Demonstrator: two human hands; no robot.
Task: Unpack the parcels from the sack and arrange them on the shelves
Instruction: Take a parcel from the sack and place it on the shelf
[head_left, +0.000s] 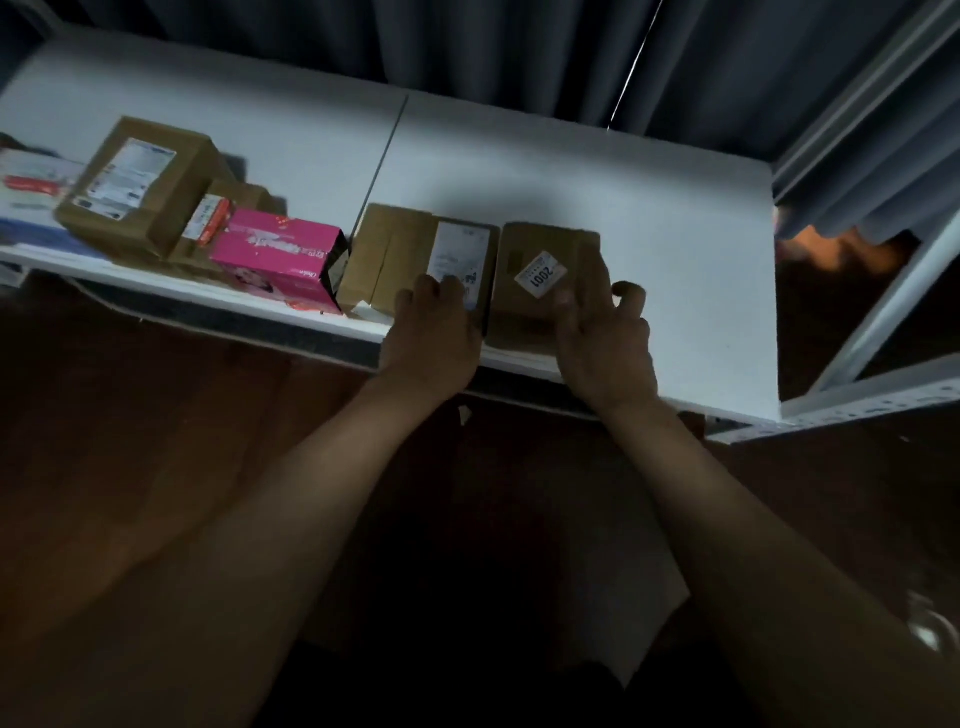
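A white shelf (649, 208) carries a row of parcels along its front edge. My right hand (605, 343) grips a small brown box with a "2001" sticker (535, 260) at its near right corner, the box lying flat on the shelf. Just left of it lies a flat brown parcel with a white label (405, 249); my left hand (434, 332) rests on its near edge with fingers curled over it. The two parcels lie side by side, almost touching. No sack is in view.
Further left stand a pink carton (280, 260), a large brown box with a label (140, 182) and small parcels behind them. Bare shelf lies behind and right of the boxes. A metal shelf upright (883, 332) rises at right; a dark curtain hangs behind.
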